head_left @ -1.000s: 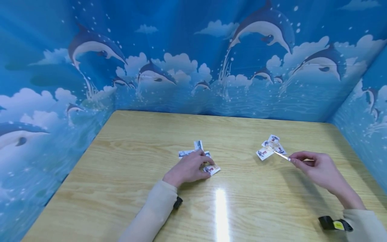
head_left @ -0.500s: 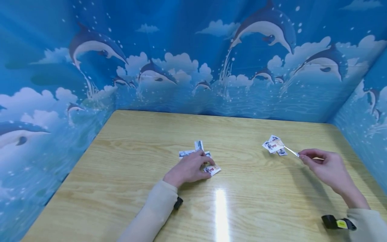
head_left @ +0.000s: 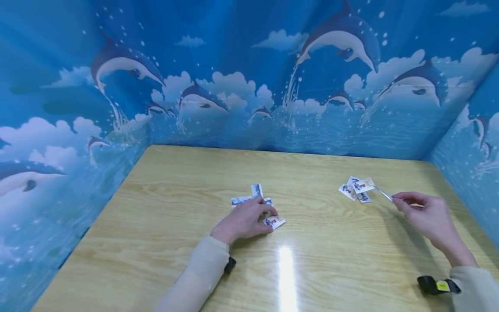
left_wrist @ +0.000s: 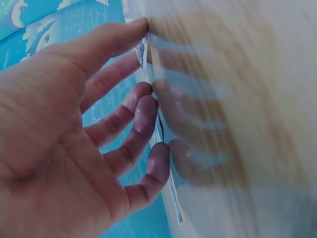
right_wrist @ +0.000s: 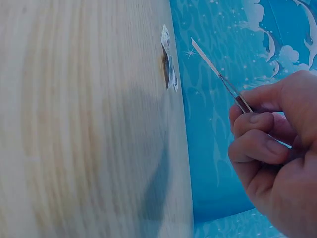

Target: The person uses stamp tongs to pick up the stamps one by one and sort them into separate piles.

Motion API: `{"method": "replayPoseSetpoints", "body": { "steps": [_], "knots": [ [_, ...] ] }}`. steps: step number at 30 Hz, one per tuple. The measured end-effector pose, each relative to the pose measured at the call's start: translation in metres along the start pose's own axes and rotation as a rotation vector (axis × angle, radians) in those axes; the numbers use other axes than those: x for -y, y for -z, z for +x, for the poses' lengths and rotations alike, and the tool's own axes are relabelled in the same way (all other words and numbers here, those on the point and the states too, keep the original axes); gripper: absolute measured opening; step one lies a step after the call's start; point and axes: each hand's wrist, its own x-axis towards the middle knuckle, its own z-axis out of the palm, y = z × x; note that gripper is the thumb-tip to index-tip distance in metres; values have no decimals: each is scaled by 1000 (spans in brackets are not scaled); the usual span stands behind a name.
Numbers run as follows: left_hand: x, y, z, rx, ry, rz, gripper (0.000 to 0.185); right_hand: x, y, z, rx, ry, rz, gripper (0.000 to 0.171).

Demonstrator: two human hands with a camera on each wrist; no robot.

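Observation:
Small picture stamps (head_left: 257, 191) lie in a loose group mid-table. My left hand (head_left: 268, 215) rests on them with straight fingers (left_wrist: 143, 106) pressing flat; one stamp (head_left: 275, 222) pokes out by the fingertips. My right hand (head_left: 398, 202) pinches metal tweezers (head_left: 383, 194) between thumb and curled fingers. The tweezers (right_wrist: 218, 74) point at a second small pile of stamps (head_left: 355, 190) at the right. Their tip meets the top stamp (head_left: 364, 185); I cannot tell whether it still grips that stamp. The right wrist view shows the pile (right_wrist: 169, 67) edge-on.
The wooden table (head_left: 319, 268) is walled on three sides by blue dolphin-print panels (head_left: 249, 86). A bright glare streak (head_left: 286, 273) lies near the front. Black wrist straps (head_left: 432, 286) show on both cream sleeves.
My right hand has moved right and slightly away, carrying a stamp in the tweezers from the pile's near-left side to its far-right top. The left hand has stayed put.

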Motion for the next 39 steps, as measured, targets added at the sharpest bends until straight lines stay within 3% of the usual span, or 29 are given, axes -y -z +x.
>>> {"method": "replayPoseSetpoints", "body": {
  "steps": [21,33,39],
  "knots": [
    [-1,-1,-1,-10,-12,-2,35,-12,-5,12,4,-31,-92,42],
    [-1,-1,-1,-7,-7,7,35,-19,-1,15,6,42,-229,38],
    [1,0,-1,-10,-8,4,36,-14,-1,14,22,45,-238,40]
  ]
}}
